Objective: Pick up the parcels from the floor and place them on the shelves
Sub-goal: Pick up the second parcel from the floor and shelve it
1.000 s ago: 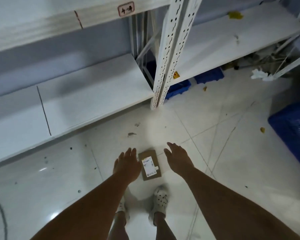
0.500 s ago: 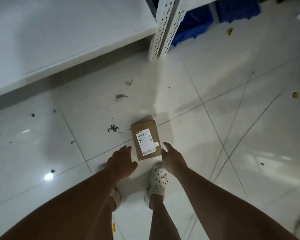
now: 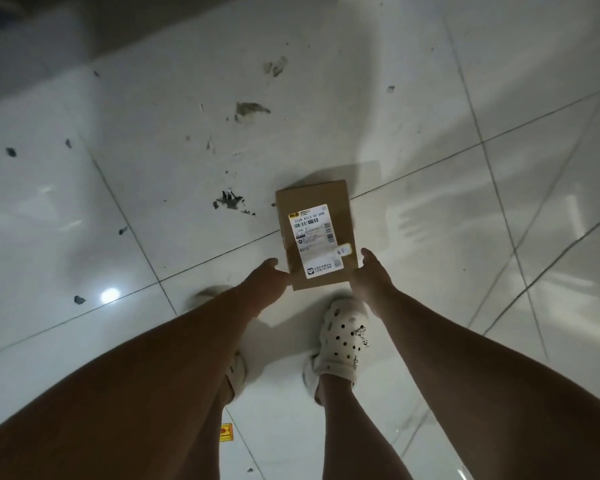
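A small brown cardboard parcel (image 3: 317, 233) with a white shipping label lies flat on the white tiled floor (image 3: 430, 98), just ahead of my feet. My left hand (image 3: 262, 280) is at the parcel's near left corner, fingers apart and touching its side. At the near right corner, my right hand (image 3: 369, 273) rests against the edge with the thumb raised. The parcel sits between the two hands, and it looks still down on the tiles. Both forearms reach down from the bottom of the view.
My feet in white perforated clogs (image 3: 342, 336) stand right behind the parcel. Dark scuffs and bits of debris (image 3: 231, 202) dot the tiles to the left and beyond. A yellow sticker (image 3: 226, 433) lies between my legs. A dark shelf base (image 3: 21, 26) crosses the far left.
I have bent lower, so the floor and parcel fill the view and the shelves have left it. Both hands closed in from beside the parcel to touch its near corners.
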